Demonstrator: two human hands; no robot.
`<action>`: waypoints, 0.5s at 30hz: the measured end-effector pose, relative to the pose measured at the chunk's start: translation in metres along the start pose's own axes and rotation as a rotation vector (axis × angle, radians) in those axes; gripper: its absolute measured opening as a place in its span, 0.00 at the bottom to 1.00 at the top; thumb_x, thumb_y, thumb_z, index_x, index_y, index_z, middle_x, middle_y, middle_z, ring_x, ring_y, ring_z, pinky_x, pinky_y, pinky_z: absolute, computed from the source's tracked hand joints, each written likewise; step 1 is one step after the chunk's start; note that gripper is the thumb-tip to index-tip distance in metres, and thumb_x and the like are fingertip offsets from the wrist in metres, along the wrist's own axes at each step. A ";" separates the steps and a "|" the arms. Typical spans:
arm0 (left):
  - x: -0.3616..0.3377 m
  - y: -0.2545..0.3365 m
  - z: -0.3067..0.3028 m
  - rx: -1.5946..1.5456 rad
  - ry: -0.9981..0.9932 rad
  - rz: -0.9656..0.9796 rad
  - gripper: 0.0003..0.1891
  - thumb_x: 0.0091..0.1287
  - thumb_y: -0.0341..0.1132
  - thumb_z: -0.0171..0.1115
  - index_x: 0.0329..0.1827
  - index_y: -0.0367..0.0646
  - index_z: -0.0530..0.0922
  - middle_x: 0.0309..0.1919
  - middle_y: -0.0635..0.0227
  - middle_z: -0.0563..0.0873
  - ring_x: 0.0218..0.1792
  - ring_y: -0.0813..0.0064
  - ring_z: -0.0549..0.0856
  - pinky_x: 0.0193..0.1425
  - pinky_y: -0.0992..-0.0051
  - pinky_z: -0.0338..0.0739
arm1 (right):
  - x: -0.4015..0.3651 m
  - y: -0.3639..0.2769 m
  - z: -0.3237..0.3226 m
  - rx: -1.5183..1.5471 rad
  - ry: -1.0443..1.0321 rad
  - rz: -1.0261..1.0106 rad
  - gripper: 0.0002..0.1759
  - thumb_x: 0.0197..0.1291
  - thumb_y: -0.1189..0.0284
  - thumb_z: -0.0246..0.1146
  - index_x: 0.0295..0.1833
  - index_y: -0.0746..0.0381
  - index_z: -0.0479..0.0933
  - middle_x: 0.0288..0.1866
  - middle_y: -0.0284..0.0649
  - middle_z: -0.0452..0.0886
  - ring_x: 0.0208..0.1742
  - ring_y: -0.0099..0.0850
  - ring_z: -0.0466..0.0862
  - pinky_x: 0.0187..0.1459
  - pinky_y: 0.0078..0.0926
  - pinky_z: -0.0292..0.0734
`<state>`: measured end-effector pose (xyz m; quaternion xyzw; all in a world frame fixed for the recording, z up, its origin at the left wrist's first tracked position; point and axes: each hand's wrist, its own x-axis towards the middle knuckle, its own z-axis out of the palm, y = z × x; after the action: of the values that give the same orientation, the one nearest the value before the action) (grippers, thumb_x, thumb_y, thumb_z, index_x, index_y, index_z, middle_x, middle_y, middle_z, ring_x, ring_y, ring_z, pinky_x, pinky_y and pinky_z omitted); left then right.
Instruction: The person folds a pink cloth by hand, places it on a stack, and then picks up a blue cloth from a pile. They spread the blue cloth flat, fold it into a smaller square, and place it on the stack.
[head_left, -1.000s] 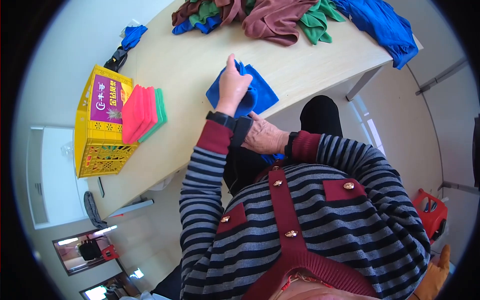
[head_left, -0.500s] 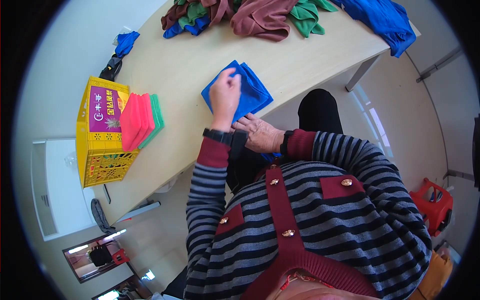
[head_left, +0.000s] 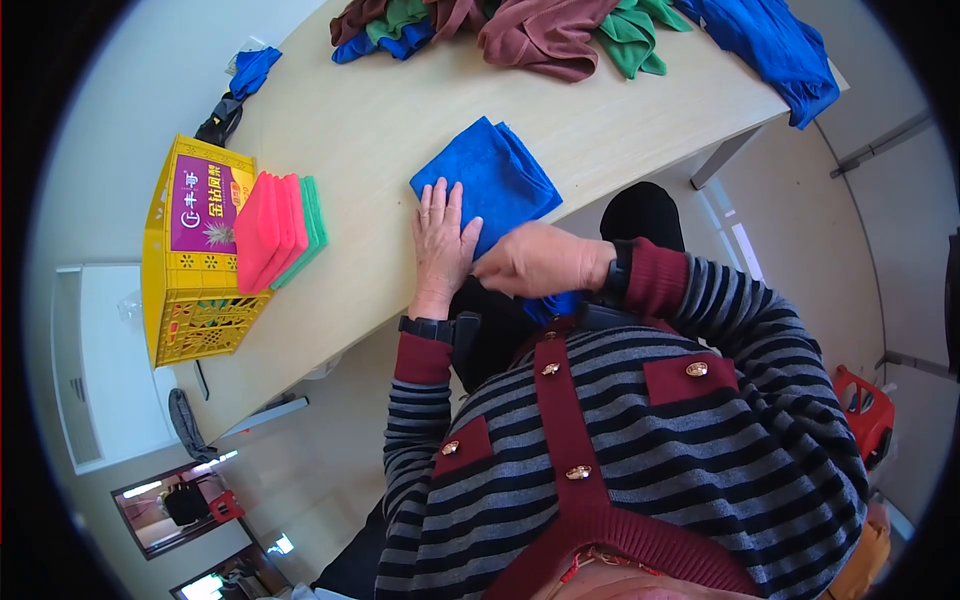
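Observation:
A folded blue cloth [head_left: 490, 180] lies at the table's near edge, its layered folds showing along the right side. My left hand [head_left: 440, 245] rests flat on its left corner, fingers stretched forward and thumb apart. At the near corner of the cloth is my right hand [head_left: 545, 262], its fingers curled and pressed together. The back of that hand hides whatever is between its fingertips. Some more blue fabric [head_left: 555, 305] shows below the right hand, close to my lap.
Left on the table [head_left: 370, 170], a yellow crate [head_left: 205, 315] has folded pink cloths [head_left: 265, 235] and green cloths [head_left: 310, 230] beside it. Loose brown cloths [head_left: 545, 40], green cloths [head_left: 635, 45] and a blue cloth [head_left: 765, 50] lie along the far side. A red stool [head_left: 865, 415] stands on the right.
My left hand has come down from above the cloth and spread flat on its left corner. My right hand has gone from flat to curled at the near corner.

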<state>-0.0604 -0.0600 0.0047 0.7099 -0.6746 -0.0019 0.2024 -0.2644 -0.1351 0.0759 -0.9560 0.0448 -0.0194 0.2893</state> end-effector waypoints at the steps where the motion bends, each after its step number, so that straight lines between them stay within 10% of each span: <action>1: -0.001 0.001 0.000 0.062 -0.022 0.010 0.32 0.77 0.47 0.56 0.80 0.42 0.64 0.82 0.54 0.61 0.83 0.52 0.56 0.83 0.49 0.51 | 0.006 -0.006 -0.019 0.160 -0.070 0.136 0.27 0.67 0.64 0.66 0.68 0.63 0.74 0.68 0.45 0.76 0.72 0.43 0.73 0.72 0.45 0.67; 3: -0.003 0.004 -0.002 0.188 -0.068 0.031 0.34 0.77 0.50 0.55 0.81 0.44 0.62 0.83 0.57 0.58 0.83 0.51 0.56 0.82 0.41 0.50 | 0.025 0.001 -0.022 0.317 -0.142 0.276 0.25 0.69 0.64 0.64 0.67 0.63 0.75 0.69 0.46 0.76 0.72 0.44 0.72 0.72 0.44 0.67; 5: 0.001 0.012 -0.010 0.135 -0.090 -0.004 0.35 0.77 0.51 0.56 0.81 0.44 0.62 0.84 0.57 0.58 0.83 0.51 0.56 0.82 0.40 0.50 | 0.051 0.024 0.007 0.117 0.524 0.059 0.25 0.74 0.60 0.58 0.69 0.62 0.75 0.72 0.46 0.74 0.75 0.45 0.70 0.74 0.46 0.63; 15: -0.005 0.012 -0.010 0.170 -0.115 -0.042 0.38 0.74 0.53 0.59 0.82 0.42 0.61 0.83 0.57 0.58 0.83 0.52 0.55 0.83 0.41 0.48 | 0.075 0.078 0.031 -0.398 0.550 0.313 0.33 0.75 0.49 0.50 0.75 0.60 0.71 0.77 0.46 0.71 0.81 0.46 0.64 0.78 0.51 0.54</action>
<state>-0.0694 -0.0523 0.0164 0.7371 -0.6679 0.0103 0.1026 -0.1936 -0.1896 0.0080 -0.9342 0.2691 -0.2220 0.0742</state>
